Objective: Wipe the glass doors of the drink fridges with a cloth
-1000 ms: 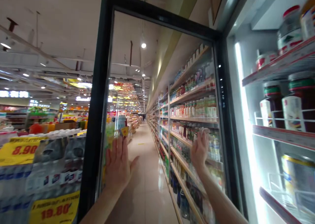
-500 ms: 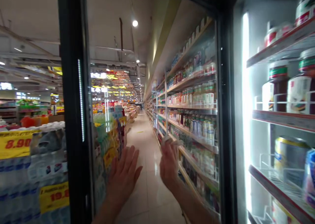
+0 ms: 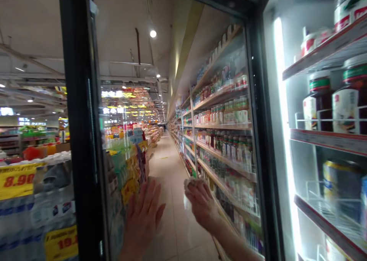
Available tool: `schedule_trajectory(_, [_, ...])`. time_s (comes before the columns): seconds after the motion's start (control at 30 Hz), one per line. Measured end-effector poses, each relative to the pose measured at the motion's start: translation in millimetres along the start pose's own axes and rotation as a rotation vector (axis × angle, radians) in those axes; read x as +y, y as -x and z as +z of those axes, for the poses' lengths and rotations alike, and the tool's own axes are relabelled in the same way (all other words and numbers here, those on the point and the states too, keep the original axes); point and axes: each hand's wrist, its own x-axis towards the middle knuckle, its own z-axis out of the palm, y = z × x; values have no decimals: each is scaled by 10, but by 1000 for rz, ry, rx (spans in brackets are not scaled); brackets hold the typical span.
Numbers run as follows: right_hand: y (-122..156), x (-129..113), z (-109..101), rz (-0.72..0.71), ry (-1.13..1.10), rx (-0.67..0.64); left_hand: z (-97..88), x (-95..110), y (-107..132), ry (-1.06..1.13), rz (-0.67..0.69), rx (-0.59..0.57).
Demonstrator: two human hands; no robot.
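Note:
A black-framed glass door (image 3: pixel 82 138) swings open in front of me. Against its pane, low in the middle of the view, my left hand (image 3: pixel 145 211) lies flat with fingers spread, holding nothing. To its right, my right hand (image 3: pixel 202 205) is closed around a pale crumpled cloth (image 3: pixel 190 182) at the glass. Only a bunched edge of the cloth shows past the fingers; the rest is hidden under them. Both forearms reach up from the bottom edge of the view.
On the right is a lit cooler with wire-railed shelves (image 3: pixel 329 140), dark bottles (image 3: pixel 317 104) and a large can (image 3: pixel 341 182). Left of the door stand packs of water bottles (image 3: pixel 37 215) with yellow price signs (image 3: pixel 17 180). An aisle floor (image 3: pixel 163 158) shows through the pane.
My right hand and the cloth have moved slightly down the pane. My left hand stays spread, a little lower in view. The view has shifted slightly and the door frame leans more.

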Motion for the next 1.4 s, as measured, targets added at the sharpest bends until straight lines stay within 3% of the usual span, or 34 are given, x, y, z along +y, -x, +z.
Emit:
schedule_trajectory(0.07, [-50,292,-102,131,84,42,8,-5,1,15,-8,-1])
schedule_trajectory(0.13, [-82,511,-184,393,168,178,11,-1,-5,39,-17,0])
schedule_trajectory(0.2, [-50,483,-183,485,152,213,17,6,-13,55,-19,7])
schedule_trajectory(0.23, [-9,387,-155,431,103,158,23,7,-15,59,-17,9])
schedule_trajectory(0.3, [87,168,-86,169,-2,-20,41,4,-12,55,-10,8])
schedule_trajectory(0.37, [132,95,-68,-28,-18,-108,59,-4,-4,54,-17,-2])
schedule_trajectory(0.43, [86,220,-116,50,70,-43,69,-8,2,58,-24,-5])
schedule_trajectory(0.53, [-82,416,-185,401,201,164,72,-7,-3,96,-38,2])
schedule_trajectory(0.57, [-126,395,-178,442,196,186,72,-8,-7,112,-49,4])
schedule_trajectory(0.6, [-150,328,-156,421,167,166,74,-9,-10,123,-57,4])
schedule_trajectory(0.73, [-108,33,-68,-33,11,-54,88,-11,-7,153,-83,-13])
schedule_trajectory(0.77, [-99,50,-71,-68,17,-57,90,-6,-5,168,-97,-19])
schedule_trajectory(0.8, [-101,105,-81,-29,45,-28,90,0,-4,185,-121,-24])
schedule_trajectory(0.93, [-204,290,-59,389,166,194,75,23,-21,178,-124,-16])
schedule_trajectory(1.0, [-241,184,1,334,112,130,68,24,-37,160,-104,-8])
schedule_trajectory(1.1, [-272,42,47,31,7,-22,72,17,-42,151,-96,3])
schedule_trajectory(1.13, [-294,64,36,5,12,-28,78,15,-35,154,-101,0])
schedule_trajectory(1.3, [-471,344,-56,416,164,174,103,-5,11,155,-105,-30])
schedule_trajectory(1.33, [-485,335,-56,404,147,169,102,-8,12,142,-90,-25])
schedule_trajectory(1.4, [-478,283,-46,180,55,56,93,-9,3,125,-64,-15])
